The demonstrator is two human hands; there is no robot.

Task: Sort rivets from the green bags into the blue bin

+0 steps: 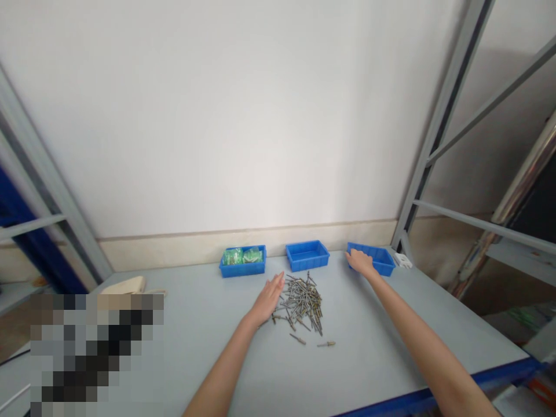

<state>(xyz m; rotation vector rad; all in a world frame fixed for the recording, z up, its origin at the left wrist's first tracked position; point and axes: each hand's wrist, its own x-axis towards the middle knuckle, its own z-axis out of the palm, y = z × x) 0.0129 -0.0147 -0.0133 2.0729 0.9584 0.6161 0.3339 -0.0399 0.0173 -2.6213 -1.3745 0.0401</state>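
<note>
My left hand (pixel 268 299) lies at the left side of a heap of blind rivets (pixel 304 301), its fingers stretched out and nothing visibly gripped. Two single rivets lie apart from the heap, one rivet (pixel 297 339) and another rivet (pixel 327 344) nearer to me. At the right, my right hand (pixel 360 262) is closed over the left end of a blue bin (pixel 382 262); its fingertips are partly hidden. That bin stands at an angle, and its visible inside shows no contents.
Toward the wall stand a blue bin (pixel 243 269) with green-tinted bags and a second blue bin (pixel 307 263) showing a bare floor. A white object (pixel 403 260) sits at the far right. A pale box (pixel 124 285) lies left, beside a blurred patch. Metal frames flank the grey table (pixel 191 330).
</note>
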